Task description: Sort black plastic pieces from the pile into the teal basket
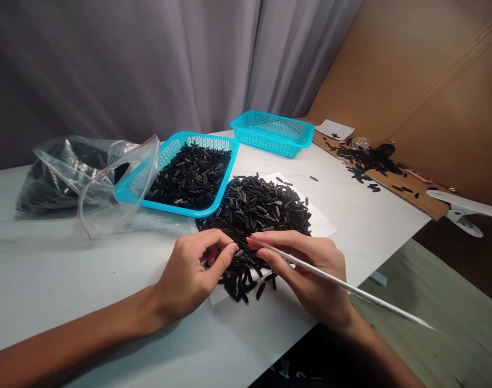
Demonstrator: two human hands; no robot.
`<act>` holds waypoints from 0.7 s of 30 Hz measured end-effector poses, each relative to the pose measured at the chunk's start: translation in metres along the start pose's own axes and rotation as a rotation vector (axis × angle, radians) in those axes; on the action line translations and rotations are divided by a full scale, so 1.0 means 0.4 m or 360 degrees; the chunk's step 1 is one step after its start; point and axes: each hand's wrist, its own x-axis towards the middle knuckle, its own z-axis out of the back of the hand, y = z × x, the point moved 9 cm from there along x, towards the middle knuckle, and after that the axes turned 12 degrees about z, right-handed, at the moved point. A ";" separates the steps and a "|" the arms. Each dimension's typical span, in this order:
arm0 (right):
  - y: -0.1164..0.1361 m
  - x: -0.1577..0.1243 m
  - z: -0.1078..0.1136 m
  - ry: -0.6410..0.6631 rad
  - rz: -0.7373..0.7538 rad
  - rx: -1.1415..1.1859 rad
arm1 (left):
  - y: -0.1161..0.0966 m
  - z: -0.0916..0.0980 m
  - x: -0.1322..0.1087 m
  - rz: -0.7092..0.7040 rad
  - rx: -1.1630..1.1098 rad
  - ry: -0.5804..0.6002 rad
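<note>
Between the thumb and fingertips of my left hand is a small flat black piece, pinched at the near side of a large pile of similar black pieces. My right hand is closed around a thin white stick-like tool. Its tip lies at my fingertips, close to the left hand, and its long end slants down to the right. What the tip is cannot be made out. The pile lies on a white sheet, partly behind both hands.
A blue basket full of black pieces stands left of the pile. Beside it slumps a clear zip bag with dark contents. Another blue basket is at the back. Black scraps lie on cardboard at right, near a white clamp.
</note>
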 end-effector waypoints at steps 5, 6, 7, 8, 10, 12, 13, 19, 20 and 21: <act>-0.025 0.001 -0.008 -0.0107 -0.0133 0.0295 | -0.001 -0.003 -0.003 0.0001 -0.0017 0.0009; -0.028 -0.001 -0.007 -0.0144 -0.0153 0.0338 | 0.000 -0.004 -0.004 0.0004 -0.0016 0.0011; -0.030 -0.003 -0.006 -0.0178 -0.0176 0.0360 | 0.000 -0.004 -0.005 0.0003 -0.0014 0.0011; -0.033 -0.005 -0.006 -0.0201 -0.0206 0.0365 | -0.001 -0.004 -0.006 0.0000 -0.0012 0.0008; -0.035 -0.011 -0.007 -0.0233 -0.0251 0.0348 | -0.005 -0.003 -0.009 -0.0022 -0.0013 0.0000; -0.029 -0.012 -0.009 -0.0236 -0.0232 0.0313 | -0.012 0.000 -0.013 -0.0056 -0.0015 -0.0009; -0.023 -0.011 -0.011 -0.0223 -0.0193 0.0290 | -0.016 0.000 -0.015 -0.0072 -0.0014 -0.0009; -0.001 -0.015 -0.019 -0.0134 0.0019 0.0201 | -0.028 0.004 -0.019 -0.0138 0.0005 -0.0028; -0.002 -0.017 -0.020 -0.0127 0.0027 0.0204 | -0.030 0.004 -0.020 -0.0146 0.0007 -0.0032; -0.003 -0.018 -0.021 -0.0122 0.0032 0.0208 | -0.031 0.004 -0.021 -0.0154 0.0008 -0.0032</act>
